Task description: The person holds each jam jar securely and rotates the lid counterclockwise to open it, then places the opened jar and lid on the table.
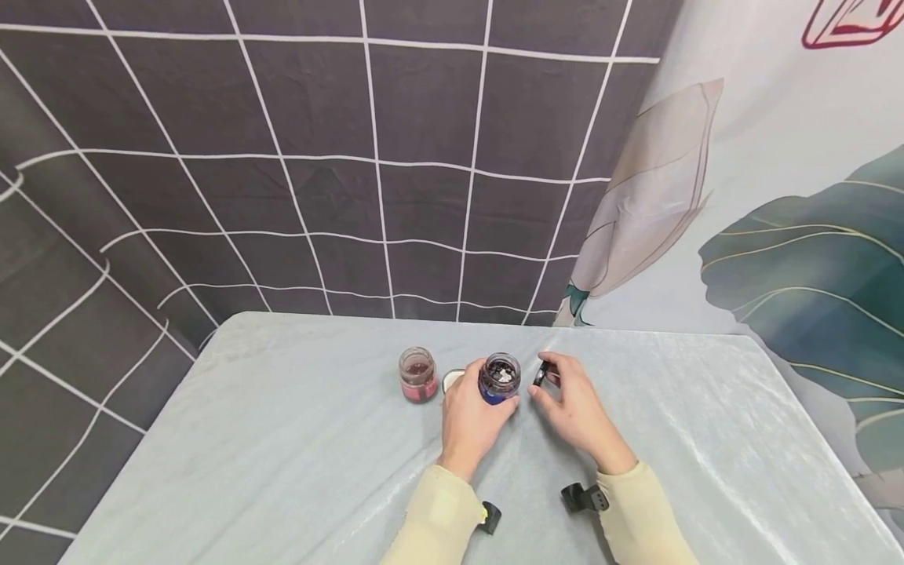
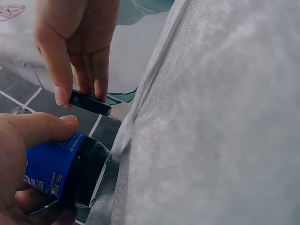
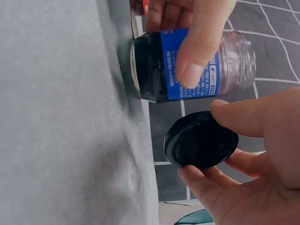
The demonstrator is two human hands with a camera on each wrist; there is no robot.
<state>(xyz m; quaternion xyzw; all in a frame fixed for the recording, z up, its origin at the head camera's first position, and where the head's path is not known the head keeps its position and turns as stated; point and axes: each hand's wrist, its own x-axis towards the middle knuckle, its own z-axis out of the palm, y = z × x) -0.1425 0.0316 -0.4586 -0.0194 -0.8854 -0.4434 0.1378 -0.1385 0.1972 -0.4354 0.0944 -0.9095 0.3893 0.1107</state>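
My left hand [image 1: 469, 420] grips an uncapped glass jar [image 1: 500, 378] round its blue label, thumb on the near side. Through the jar's mouth in the head view, dark contents with some pale bits show. Just to the right, my right hand [image 1: 577, 408] pinches a black round lid [image 3: 201, 140] by its rim between thumb and fingertips. The right wrist view shows the lid tilted on edge beside the jar, apart from it. Dark contents fill the jar's lower part, below the clear glass neck.
Left of my left hand stands a second uncapped glass jar [image 1: 418, 377] with a pinkish-red label. A pale round lid [image 1: 452, 380] lies between that jar and my hand, partly covered by it. A light grey cloth covers the table [image 1: 282, 439], whose back edge meets a dark gridded curtain [image 1: 424, 196].
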